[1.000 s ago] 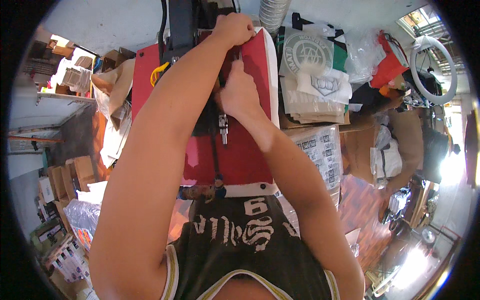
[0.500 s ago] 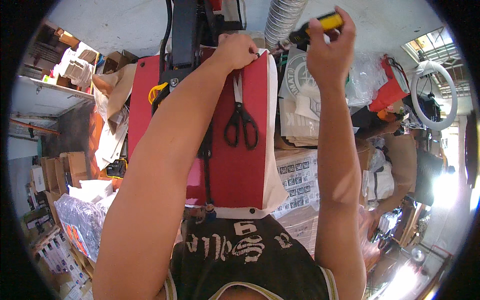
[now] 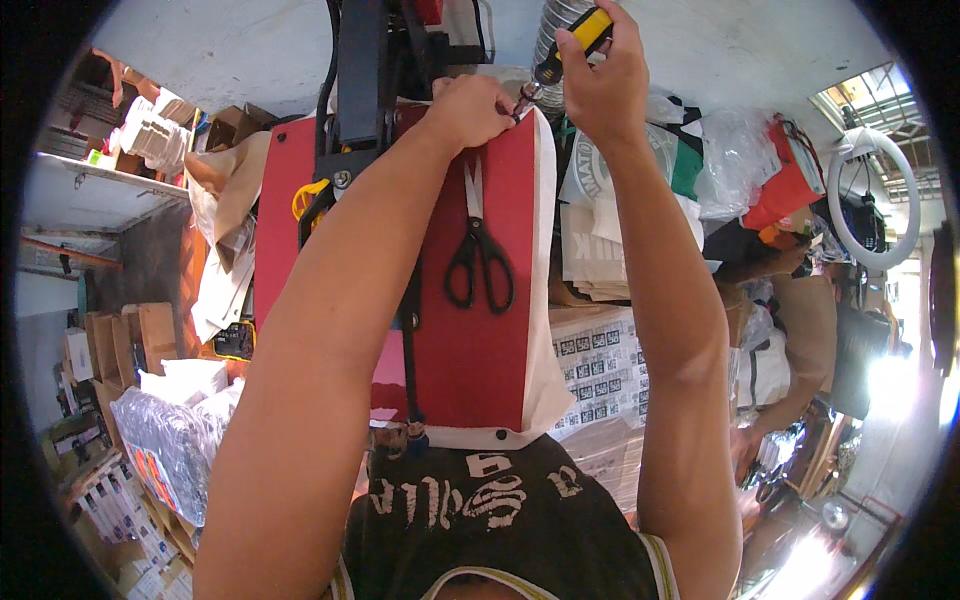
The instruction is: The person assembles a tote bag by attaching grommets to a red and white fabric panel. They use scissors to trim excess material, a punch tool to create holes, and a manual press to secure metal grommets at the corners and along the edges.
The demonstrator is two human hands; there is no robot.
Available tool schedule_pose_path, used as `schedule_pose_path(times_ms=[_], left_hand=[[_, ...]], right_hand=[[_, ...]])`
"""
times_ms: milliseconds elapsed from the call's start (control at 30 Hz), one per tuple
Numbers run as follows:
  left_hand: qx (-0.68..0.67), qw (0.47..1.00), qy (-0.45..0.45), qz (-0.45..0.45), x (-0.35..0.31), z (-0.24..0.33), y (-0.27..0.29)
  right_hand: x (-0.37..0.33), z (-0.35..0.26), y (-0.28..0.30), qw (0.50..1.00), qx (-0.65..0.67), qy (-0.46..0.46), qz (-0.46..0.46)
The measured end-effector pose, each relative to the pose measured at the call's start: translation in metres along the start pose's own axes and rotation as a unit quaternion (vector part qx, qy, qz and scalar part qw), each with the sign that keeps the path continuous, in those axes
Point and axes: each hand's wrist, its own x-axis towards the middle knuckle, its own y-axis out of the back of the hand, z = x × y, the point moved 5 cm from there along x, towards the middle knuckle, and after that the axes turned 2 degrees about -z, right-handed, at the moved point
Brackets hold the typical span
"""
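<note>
In my raised right hand (image 3: 608, 88) is a screwdriver (image 3: 590, 34) with a yellow and black handle. Its tip points down at the far right corner of a red board (image 3: 480, 365) edged with white cloth (image 3: 546, 375). At that same corner my left hand (image 3: 472, 112) is closed, its fingertips pinched around something small and dark that they mostly hide. The screwdriver's tip meets or nearly meets those fingers. Black-handled scissors (image 3: 480, 265) lie on the board, their blades pointing toward my left hand.
A black machine column (image 3: 365, 80) rises over the board, left of my hands. Behind stands a silver flexible duct (image 3: 553, 22). Printed bags (image 3: 600, 240) and a taped carton (image 3: 600, 360) are to the right, near another person's arm (image 3: 790, 395). Dark round fasteners (image 3: 501, 435) sit at the board's corners.
My right hand has moved left, bringing the screwdriver's tip down to the corner beside my left fingers. The left hand stays at the corner. The view has shifted slightly.
</note>
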Motion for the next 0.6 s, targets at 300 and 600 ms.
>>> schedule_pose_path(times_ms=[300,600], left_hand=[[0.017,1.0,0.0,-0.004,0.0,0.0,-0.001],[0.033,0.999,0.015,-0.007,-0.002,0.003,0.003]], right_hand=[[0.006,-0.015,0.0,0.992,0.03,0.012,-0.119],[0.015,-0.032,-0.012,0.983,0.029,0.087,-0.156]])
